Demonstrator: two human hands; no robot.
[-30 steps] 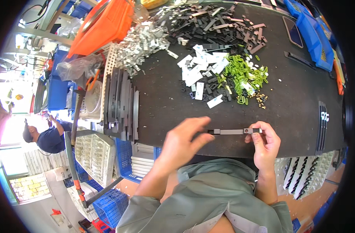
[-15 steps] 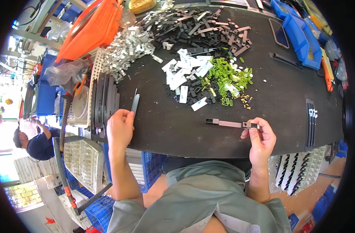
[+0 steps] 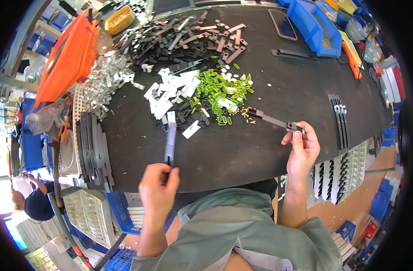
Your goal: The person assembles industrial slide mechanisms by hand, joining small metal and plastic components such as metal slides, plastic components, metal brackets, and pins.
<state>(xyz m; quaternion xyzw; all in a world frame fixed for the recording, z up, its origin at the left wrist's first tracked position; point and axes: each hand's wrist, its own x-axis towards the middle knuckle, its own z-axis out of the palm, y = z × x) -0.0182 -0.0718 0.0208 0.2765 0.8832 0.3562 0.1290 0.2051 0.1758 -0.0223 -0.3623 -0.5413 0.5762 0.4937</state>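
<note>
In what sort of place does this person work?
Probably an assembly workshop: the dark worktable carries heaps of green loops and dark strip-like parts, and a blue bin stands at the far right.

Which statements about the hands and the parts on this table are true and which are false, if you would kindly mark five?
1. The left hand holds a long strip. True.
2. The right hand is empty. False: it holds a long bar.
3. The green rings lie left of the white labels. False: they lie right of them.
4. The phone lies beside a blue bin. True.
5. The orange bin stands at the right. False: it stands at the left.
</note>
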